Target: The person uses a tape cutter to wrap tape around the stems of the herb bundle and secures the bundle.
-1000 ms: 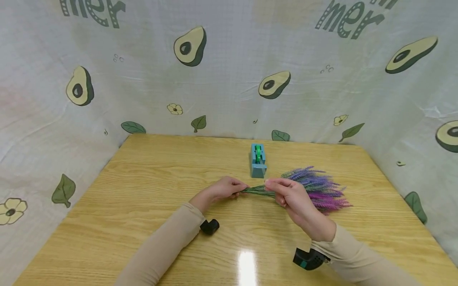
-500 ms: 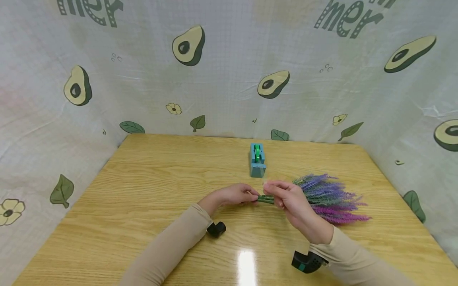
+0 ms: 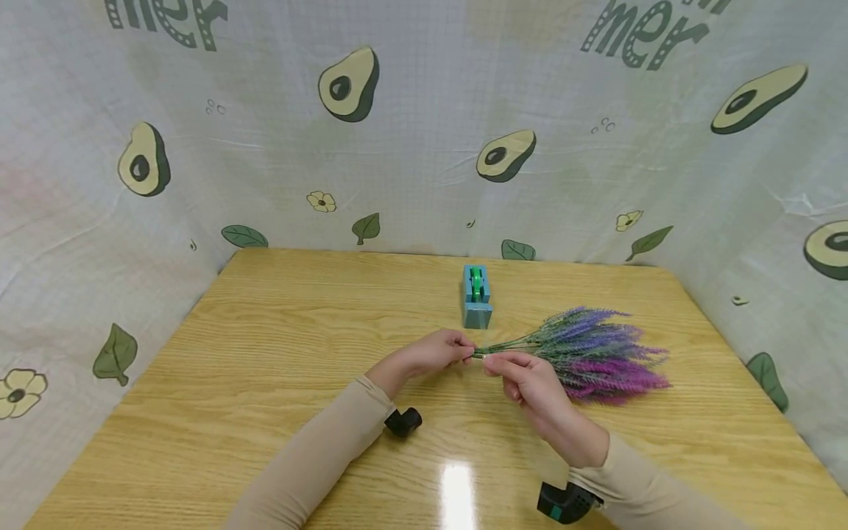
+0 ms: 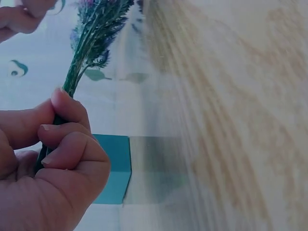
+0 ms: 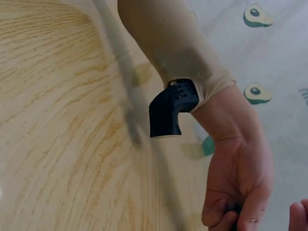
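Note:
In the head view my left hand (image 3: 433, 353) grips the lower ends of a bunch of lavender stems (image 3: 513, 344). The purple and magenta flower heads (image 3: 596, 353) point right, and my right forearm partly crosses in front of them. My right hand (image 3: 539, 386) has its thumb and index finger pinched together just below the stems, with a tiny pale glint that looks like clear tape. In the left wrist view the curled left fingers (image 4: 72, 149) wrap the green stems (image 4: 72, 79). The right wrist view shows the left hand (image 5: 236, 178) curled, its stems mostly hidden.
A blue tape dispenser (image 3: 477, 298) with a green reel stands behind the hands on the wooden table (image 3: 298, 316). A printed avocado cloth (image 3: 424, 147) hangs around the back and sides. Each wrist wears a black camera (image 3: 566, 502).
The left hand moved right with the lavender, then slightly up. The right hand came down and left to the stems near the left fingertips. The flower heads shifted right, then back left and up.

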Demonstrator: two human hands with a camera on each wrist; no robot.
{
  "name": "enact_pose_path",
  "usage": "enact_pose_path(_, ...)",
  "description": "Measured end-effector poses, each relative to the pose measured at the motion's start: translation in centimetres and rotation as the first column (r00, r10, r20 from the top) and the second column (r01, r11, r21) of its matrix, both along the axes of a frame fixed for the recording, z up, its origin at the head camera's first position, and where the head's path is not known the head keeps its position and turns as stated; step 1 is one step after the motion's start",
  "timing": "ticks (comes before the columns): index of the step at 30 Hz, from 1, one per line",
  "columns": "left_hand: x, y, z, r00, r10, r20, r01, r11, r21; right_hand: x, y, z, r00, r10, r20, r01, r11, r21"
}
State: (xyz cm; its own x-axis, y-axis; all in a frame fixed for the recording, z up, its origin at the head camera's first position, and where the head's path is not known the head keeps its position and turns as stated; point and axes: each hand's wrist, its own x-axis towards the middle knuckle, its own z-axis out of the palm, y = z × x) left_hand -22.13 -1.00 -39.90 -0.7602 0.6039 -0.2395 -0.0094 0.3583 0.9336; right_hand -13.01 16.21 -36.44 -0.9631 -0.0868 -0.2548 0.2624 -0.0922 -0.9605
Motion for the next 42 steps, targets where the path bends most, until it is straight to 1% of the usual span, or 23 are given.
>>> enact_pose_path(4,0.0,-0.1,0.4,1.000,-0.001,-0.001,0.001,1.000,0.008,0.2,-0.2,-0.6,1.000,-0.013,0.006,0.013,1.000,0.004)
enact_pose_path(10,0.0,-0.4,0.7,0.999,-0.015,0.037,0.012,0.998,0.058,0.4,-0.4,-1.3,1.000,-0.007,0.022,0.007,1.000,0.007)
enact_pose_path(13,0.0,-0.4,0.8,0.999,-0.029,0.046,0.026,0.997,0.074,0.5,-0.4,-1.6,0.999,0.002,0.032,-0.002,1.000,0.011)
enact_pose_path(15,0.1,-0.4,0.8,0.998,-0.040,0.042,0.037,0.997,0.068,0.6,-0.4,-1.7,0.999,0.003,0.034,-0.004,1.000,0.014)
enact_pose_path(20,0.3,-0.2,0.6,0.996,-0.080,0.036,0.078,0.995,0.060,0.7,-0.5,-1.9,0.999,-0.021,0.029,0.021,1.000,0.017)
enact_pose_path(25,0.6,-0.1,0.5,0.993,-0.112,0.038,0.108,0.990,0.088,0.6,-0.7,-2.4,0.999,-0.045,0.027,0.044,0.999,0.027)
enact_pose_path(27,0.7,-0.1,0.5,0.994,-0.098,0.049,0.093,0.992,0.088,0.6,-0.8,-2.7,0.997,-0.061,0.037,0.060,0.998,0.030)
enact_pose_path(32,0.9,-0.3,0.9,0.996,-0.041,0.084,0.034,0.996,0.086,0.6,-1.0,-3.4,0.994,-0.092,0.059,0.089,0.995,0.053)
enact_pose_path(38,1.0,-0.2,1.2,0.991,-0.047,0.128,0.031,0.992,0.125,0.2,-1.0,-4.1,0.990,-0.125,0.073,0.119,0.990,0.082)
enact_pose_path(42,1.0,-0.2,1.1,0.987,-0.048,0.154,0.027,0.990,0.138,-0.2,-1.1,-4.6,0.987,-0.148,0.069,0.139,0.983,0.118)
